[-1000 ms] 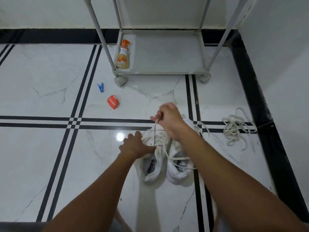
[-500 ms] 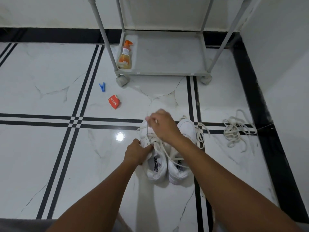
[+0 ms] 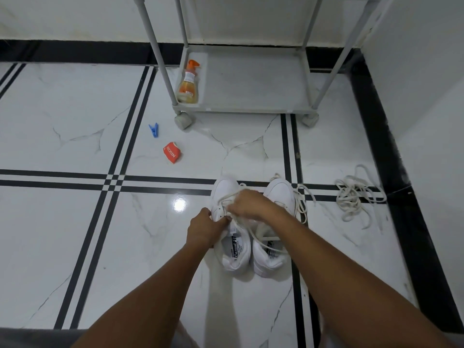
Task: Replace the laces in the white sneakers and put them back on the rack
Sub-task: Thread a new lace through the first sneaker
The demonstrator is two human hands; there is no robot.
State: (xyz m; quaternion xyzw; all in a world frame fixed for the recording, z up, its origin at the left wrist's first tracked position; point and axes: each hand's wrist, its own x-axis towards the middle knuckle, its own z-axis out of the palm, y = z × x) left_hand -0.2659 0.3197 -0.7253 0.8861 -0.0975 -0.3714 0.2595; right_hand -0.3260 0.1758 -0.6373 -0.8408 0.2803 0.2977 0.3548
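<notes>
Mid-lacing, L shoe [image 3: 232, 237]: L hand [image 3: 204, 228] grips its side, R hand [image 3: 247, 204] just above pinches lace [image 3: 263, 243] at the eyelets. Next, I'd say: thread, pull snug. Rack [image 3: 251, 79] well ahead.

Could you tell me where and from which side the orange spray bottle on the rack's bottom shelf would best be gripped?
Probably the narrow neck under the orange trigger of the spray bottle, coming from the shelf's open middle, on the right. It stands upright in the corner of the rack, and a post crowds its left side.
</notes>
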